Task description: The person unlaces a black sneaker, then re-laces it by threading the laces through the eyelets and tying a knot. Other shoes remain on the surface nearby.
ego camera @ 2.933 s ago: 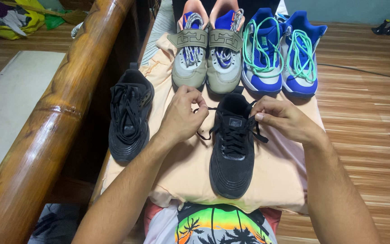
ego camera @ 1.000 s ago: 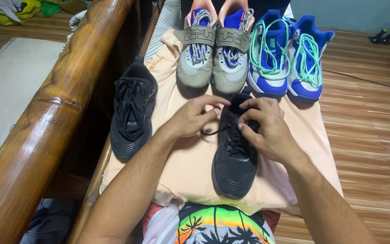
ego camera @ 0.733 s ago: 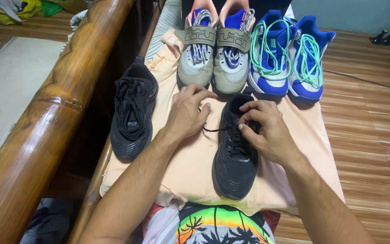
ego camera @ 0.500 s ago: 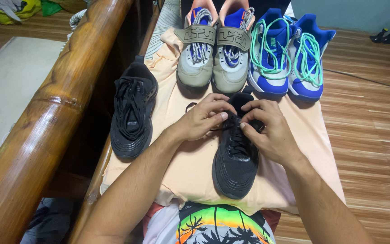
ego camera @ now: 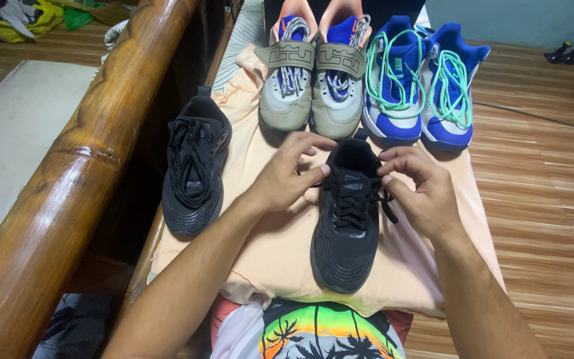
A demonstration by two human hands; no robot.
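Along the left edge of the view runs a thick polished bamboo rail (ego camera: 74,179), and just beside it, at the left edge of the peach cloth-covered desk (ego camera: 280,246), lies one black mesh sneaker with tied laces (ego camera: 192,169), toe toward the person. Next comes the left hand (ego camera: 286,174), fingers bent, thumb and forefinger pinching a black lace end at the near-centre shoe's left side. That second black mesh sneaker (ego camera: 347,219) lies in the middle of the desk, its long axis running from the person outward, toe nearest the body and heel opening toward the far edge. Its laces (ego camera: 353,199) sit between the two hands, both equally close. The right hand (ego camera: 420,189) curls at the shoe's right side, fingertips gripping the other lace end beside the tongue. Along the far edge stand two pairs: two grey strap sneakers with orange collars (ego camera: 313,73), then two blue sneakers with mint-green laces (ego camera: 423,80), touching side by side. That makes six shoes, two of them black.
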